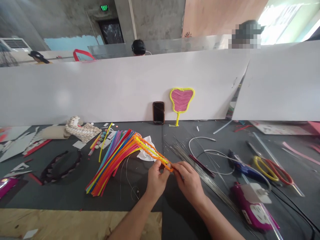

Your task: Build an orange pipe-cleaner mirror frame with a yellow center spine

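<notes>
Both hands pinch the near end of an orange and yellow twisted pipe-cleaner piece (151,151), a long narrow shape with orange edges and yellow in the middle. My left hand (158,178) is closed on it from the left, with the thumb on top. Close beside it, my right hand (187,178) has its fingertips pressed together at the very tip. The far end of the piece lies over a fanned bundle of coloured pipe cleaners (110,170). Under its right side shows a crumpled white scrap (145,155).
Thin metal wires (207,180), a glue gun (243,168), scissors (272,170) and a purple power strip (258,213) lie right. A dark headband (60,166) lies left. A phone (158,113) and a yellow-framed pink shape (182,100) lean on the white partition (112,90).
</notes>
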Tool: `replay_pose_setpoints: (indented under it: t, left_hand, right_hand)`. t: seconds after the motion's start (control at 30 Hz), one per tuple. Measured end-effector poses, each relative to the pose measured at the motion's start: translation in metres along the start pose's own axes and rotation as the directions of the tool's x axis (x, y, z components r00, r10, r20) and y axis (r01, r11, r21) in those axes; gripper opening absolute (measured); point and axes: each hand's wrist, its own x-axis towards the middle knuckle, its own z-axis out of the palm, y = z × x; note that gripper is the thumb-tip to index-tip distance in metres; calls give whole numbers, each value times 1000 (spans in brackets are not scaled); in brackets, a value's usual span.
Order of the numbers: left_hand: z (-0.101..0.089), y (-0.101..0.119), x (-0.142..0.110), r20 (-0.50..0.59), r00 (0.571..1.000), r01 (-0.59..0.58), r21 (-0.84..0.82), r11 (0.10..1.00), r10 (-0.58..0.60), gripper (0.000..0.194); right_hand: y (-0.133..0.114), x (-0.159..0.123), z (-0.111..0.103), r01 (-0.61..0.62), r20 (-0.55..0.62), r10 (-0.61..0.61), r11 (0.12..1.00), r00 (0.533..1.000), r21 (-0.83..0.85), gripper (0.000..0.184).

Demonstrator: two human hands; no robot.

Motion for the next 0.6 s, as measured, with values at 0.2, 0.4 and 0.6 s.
replay_pose_setpoints:
  t: [0.2,0.4,0.6]
  left_hand:
    - [1,-1,-1,-33,999,12,38,999,-11,17]
    - [2,1,-1,-35,998,49,-19,999,-50,18]
    - [0,2,-1,-8,1000,-15,86,996,15,11]
  right_hand:
    - [2,0,-1,34,-43,-35,999,998,-23,22]
    - [2,-1,-1,21,-24,-22,999,999,-40,23]
    - [1,-2,2,30,-44,-32,999,999,-29,22]
